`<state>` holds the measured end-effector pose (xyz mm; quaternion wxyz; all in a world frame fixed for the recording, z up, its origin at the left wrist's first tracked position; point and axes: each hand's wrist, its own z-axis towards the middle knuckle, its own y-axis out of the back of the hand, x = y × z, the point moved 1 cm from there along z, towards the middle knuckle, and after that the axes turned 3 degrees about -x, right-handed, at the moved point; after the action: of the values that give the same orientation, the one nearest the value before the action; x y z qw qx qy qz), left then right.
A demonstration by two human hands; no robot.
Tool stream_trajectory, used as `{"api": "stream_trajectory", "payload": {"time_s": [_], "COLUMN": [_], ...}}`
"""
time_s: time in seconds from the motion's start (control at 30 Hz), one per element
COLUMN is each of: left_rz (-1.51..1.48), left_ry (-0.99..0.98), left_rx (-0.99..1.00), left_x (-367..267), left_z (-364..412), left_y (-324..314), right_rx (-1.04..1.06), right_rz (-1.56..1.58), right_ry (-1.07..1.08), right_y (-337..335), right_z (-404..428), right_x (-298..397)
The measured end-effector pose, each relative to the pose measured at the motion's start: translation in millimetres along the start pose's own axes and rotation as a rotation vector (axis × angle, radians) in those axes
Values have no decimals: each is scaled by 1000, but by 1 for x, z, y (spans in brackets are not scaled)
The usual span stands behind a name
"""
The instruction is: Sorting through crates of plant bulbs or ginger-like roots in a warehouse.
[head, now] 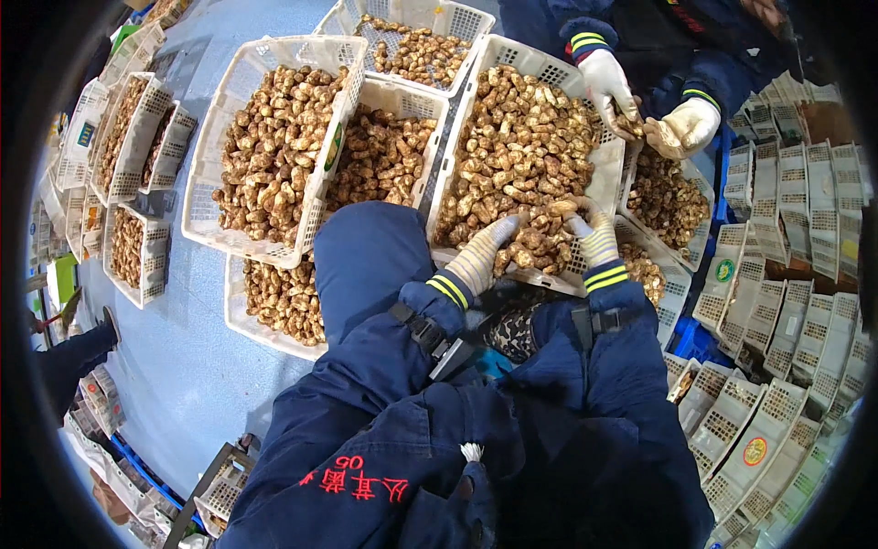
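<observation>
A white plastic crate (447, 185) full of brown and cream mushrooms (525, 144) lies before me. My left hand (484, 252), in a striped pale glove, rests at the crate's near left part, its fingers against the mushrooms; whether it grips one is not plain. Opposite it, my right hand (595, 232), gloved alike, has a pale mushroom (564, 206) at its thumb and fingertips. A small heap of mushrooms (538, 248) sits between both hands near the crate's front edge.
Across the crate, a co-worker's gloved hands (648, 120) hold a mushroom. More filled crates (274, 44) stand at the left, one stacked partly over others. Another filled crate (699, 199) is at the right, with rows of crates (748, 425) beyond. A person's leg (79, 357) shows far left.
</observation>
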<state>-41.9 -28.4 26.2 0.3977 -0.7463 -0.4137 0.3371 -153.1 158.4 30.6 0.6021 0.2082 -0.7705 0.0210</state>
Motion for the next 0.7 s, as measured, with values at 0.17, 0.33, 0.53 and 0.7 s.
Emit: {"api": "stream_trajectory", "payload": {"time_s": [0.17,0.33,0.53,0.7], "left_rz": [10,18,-25,-27], "left_ry": [61,46,105,160], "left_rx": [-3,-21,1,33], "left_x": [-5,-5,-2,-5], "left_z": [-14,-19,-17,-27], "left_y": [-18,-24,-19,-28], "right_rx": [66,139,264,208], "right_rz": [196,208,215,302], "right_ry": [160,80,104,67], "right_y": [-30,-48,-45,-39], "right_z": [-27,-40,-53,-59], "right_x": [35,47,46,40]}}
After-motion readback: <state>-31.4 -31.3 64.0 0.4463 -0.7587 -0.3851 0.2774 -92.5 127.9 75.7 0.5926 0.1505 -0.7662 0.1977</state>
